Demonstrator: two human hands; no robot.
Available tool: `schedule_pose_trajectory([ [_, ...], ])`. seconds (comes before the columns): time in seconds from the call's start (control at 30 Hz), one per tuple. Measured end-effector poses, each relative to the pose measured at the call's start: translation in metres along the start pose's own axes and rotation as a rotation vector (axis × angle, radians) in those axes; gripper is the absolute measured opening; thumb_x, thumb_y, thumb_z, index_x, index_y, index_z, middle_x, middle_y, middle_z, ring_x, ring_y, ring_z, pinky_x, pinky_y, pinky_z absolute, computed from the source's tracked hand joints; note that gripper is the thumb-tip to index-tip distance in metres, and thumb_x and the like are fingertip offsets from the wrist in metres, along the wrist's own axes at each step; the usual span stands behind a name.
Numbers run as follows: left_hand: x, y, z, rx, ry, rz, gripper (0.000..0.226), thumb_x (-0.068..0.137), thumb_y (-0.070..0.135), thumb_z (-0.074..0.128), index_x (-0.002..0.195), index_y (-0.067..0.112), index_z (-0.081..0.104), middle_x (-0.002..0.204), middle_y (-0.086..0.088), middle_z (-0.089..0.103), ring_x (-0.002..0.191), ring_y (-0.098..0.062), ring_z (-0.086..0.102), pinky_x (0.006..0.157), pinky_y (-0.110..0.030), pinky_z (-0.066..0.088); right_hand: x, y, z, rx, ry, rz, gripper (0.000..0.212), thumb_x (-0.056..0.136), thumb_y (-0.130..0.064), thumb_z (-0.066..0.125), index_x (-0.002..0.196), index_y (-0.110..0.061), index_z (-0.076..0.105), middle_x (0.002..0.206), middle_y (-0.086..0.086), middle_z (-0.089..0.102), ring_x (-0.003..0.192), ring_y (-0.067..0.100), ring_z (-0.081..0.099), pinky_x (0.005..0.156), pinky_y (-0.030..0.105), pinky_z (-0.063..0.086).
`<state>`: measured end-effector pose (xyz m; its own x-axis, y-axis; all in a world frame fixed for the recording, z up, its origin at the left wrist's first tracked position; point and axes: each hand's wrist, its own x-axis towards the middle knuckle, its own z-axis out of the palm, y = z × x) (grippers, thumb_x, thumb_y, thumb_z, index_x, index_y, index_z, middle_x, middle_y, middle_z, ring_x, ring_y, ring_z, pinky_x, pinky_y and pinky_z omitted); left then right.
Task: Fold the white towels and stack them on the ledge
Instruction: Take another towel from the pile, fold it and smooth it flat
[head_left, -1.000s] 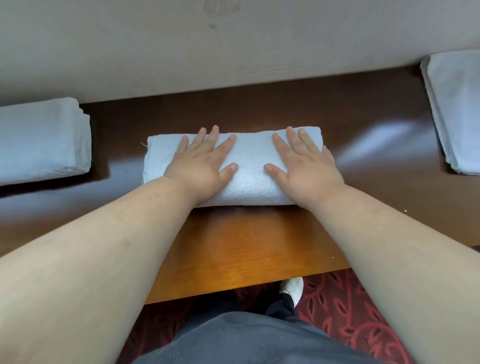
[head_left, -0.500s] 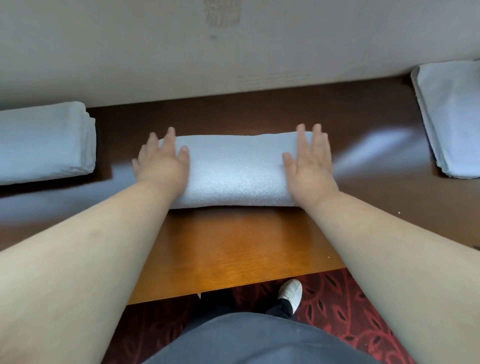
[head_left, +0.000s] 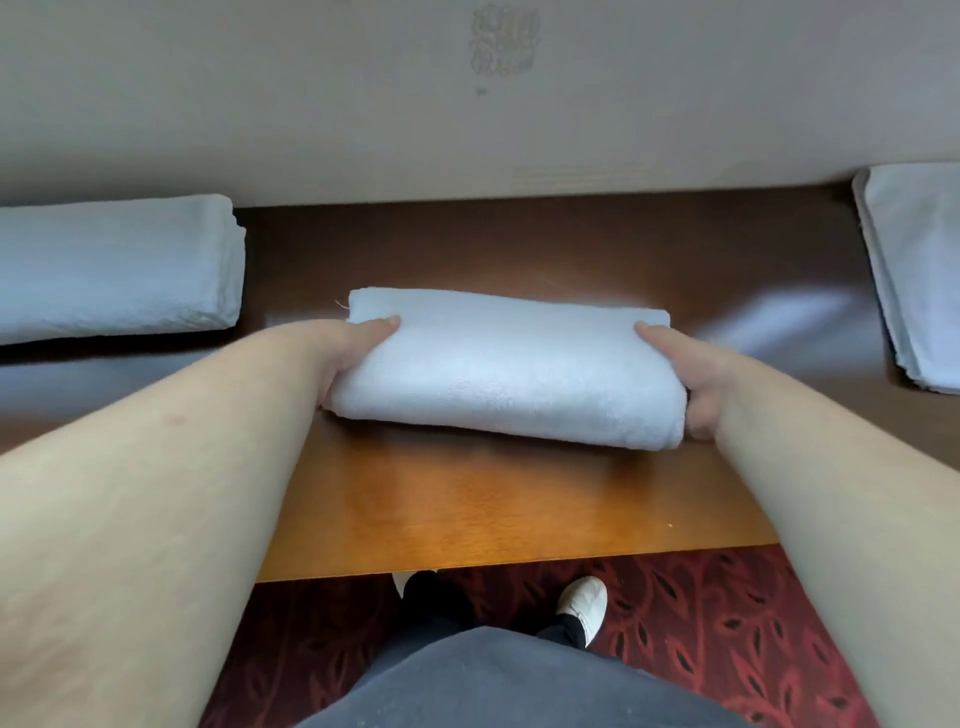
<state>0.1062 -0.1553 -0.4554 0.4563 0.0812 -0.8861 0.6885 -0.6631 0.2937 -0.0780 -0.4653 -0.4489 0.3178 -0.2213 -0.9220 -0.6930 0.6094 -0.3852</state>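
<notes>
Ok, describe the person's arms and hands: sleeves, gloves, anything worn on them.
Both forearms are bare up to the frame edge, with no sleeves showing. The left hand and right hand wear no gloves; no rings, watch or bands are visible on the parts that show.

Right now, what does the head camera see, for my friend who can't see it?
Two hands, left hand and right hand, grip the ends of a folded white towel on a wooden ledge. More folded towels lie far left and far right.

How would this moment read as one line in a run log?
left hand grips folded towel | right hand grips other end | ledge
</notes>
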Motion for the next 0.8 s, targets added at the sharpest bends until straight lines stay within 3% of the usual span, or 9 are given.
schedule_pose_trajectory([
  [0.03, -0.002, -0.006, 0.005, -0.02, -0.023, 0.0, 0.062, 0.07, 0.071, 0.069, 0.103, 0.019, 0.062, 0.091, -0.006, 0.074, 0.077, -0.026, 0.071, 0.07, -0.035, 0.058, -0.002, 0.007, -0.004, 0.027, -0.029, 0.014, 0.036, 0.09, -0.048, 0.067, 0.101, -0.015, 0.072, 0.095, 0.009, 0.077, 0.076, 0.031, 0.075, 0.052, 0.05, 0.057],
  [0.13, -0.012, -0.029, 0.021, -0.153, -0.032, 0.083, 0.051, 0.074, 0.064, 0.07, 0.095, 0.019, 0.063, 0.073, 0.0, 0.075, 0.063, -0.02, 0.072, 0.055, -0.025, 0.054, -0.007, 0.026, -0.024, 0.095, -0.07, -0.017, 0.039, 0.086, -0.047, 0.07, 0.109, -0.015, 0.072, 0.105, 0.011, 0.076, 0.087, 0.032, 0.075, 0.058, 0.051, 0.058],
  [0.23, -0.034, -0.05, 0.025, -0.313, -0.029, 0.171, 0.052, 0.07, 0.061, 0.073, 0.096, 0.016, 0.068, 0.079, 0.002, 0.075, 0.073, -0.019, 0.073, 0.066, -0.027, 0.053, -0.023, 0.027, -0.037, 0.073, -0.137, -0.085, 0.056, 0.077, -0.047, 0.076, 0.122, -0.015, 0.067, 0.115, 0.012, 0.073, 0.098, 0.033, 0.072, 0.068, 0.052, 0.058],
  [0.33, -0.069, -0.065, 0.009, -0.428, -0.03, 0.217, 0.053, 0.071, 0.058, 0.073, 0.101, 0.015, 0.067, 0.08, 0.0, 0.076, 0.07, -0.021, 0.074, 0.061, -0.029, 0.056, -0.051, 0.014, -0.028, 0.017, -0.163, -0.143, 0.058, 0.072, -0.047, 0.079, 0.119, -0.016, 0.068, 0.111, 0.012, 0.074, 0.093, 0.033, 0.074, 0.066, 0.053, 0.058],
  [0.53, -0.127, -0.087, -0.059, -0.526, 0.124, 0.292, 0.053, 0.074, 0.054, 0.074, 0.108, 0.015, 0.063, 0.09, -0.007, 0.076, 0.072, -0.03, 0.073, 0.063, -0.045, 0.059, -0.1, -0.002, 0.034, -0.06, -0.309, -0.246, 0.052, 0.081, -0.052, 0.071, 0.118, -0.015, 0.068, 0.112, 0.01, 0.074, 0.095, 0.029, 0.073, 0.062, 0.048, 0.059],
  [0.67, -0.139, -0.099, -0.123, -0.541, 0.242, 0.314, 0.047, 0.077, 0.053, 0.073, 0.101, 0.014, 0.064, 0.07, -0.001, 0.074, 0.058, -0.023, 0.072, 0.045, -0.031, 0.053, -0.119, 0.002, 0.096, -0.077, -0.431, -0.308, 0.043, 0.097, -0.049, 0.053, 0.121, -0.015, 0.066, 0.112, 0.009, 0.074, 0.094, 0.026, 0.074, 0.06, 0.042, 0.059],
  [0.73, -0.139, -0.105, -0.161, -0.538, 0.274, 0.312, 0.047, 0.075, 0.056, 0.074, 0.097, 0.016, 0.064, 0.069, 0.0, 0.074, 0.059, -0.022, 0.072, 0.047, -0.03, 0.054, -0.126, 0.005, 0.135, -0.088, -0.478, -0.331, 0.04, 0.101, -0.041, 0.044, 0.122, -0.014, 0.065, 0.11, 0.009, 0.075, 0.092, 0.025, 0.074, 0.059, 0.039, 0.059],
  [0.8, -0.132, -0.11, -0.202, -0.531, 0.295, 0.32, 0.051, 0.073, 0.058, 0.074, 0.101, 0.017, 0.065, 0.079, -0.002, 0.076, 0.066, -0.024, 0.073, 0.06, -0.033, 0.058, -0.131, 0.006, 0.175, -0.089, -0.504, -0.341, 0.04, 0.099, -0.036, 0.042, 0.12, -0.012, 0.067, 0.107, 0.009, 0.075, 0.088, 0.026, 0.075, 0.059, 0.039, 0.058],
])
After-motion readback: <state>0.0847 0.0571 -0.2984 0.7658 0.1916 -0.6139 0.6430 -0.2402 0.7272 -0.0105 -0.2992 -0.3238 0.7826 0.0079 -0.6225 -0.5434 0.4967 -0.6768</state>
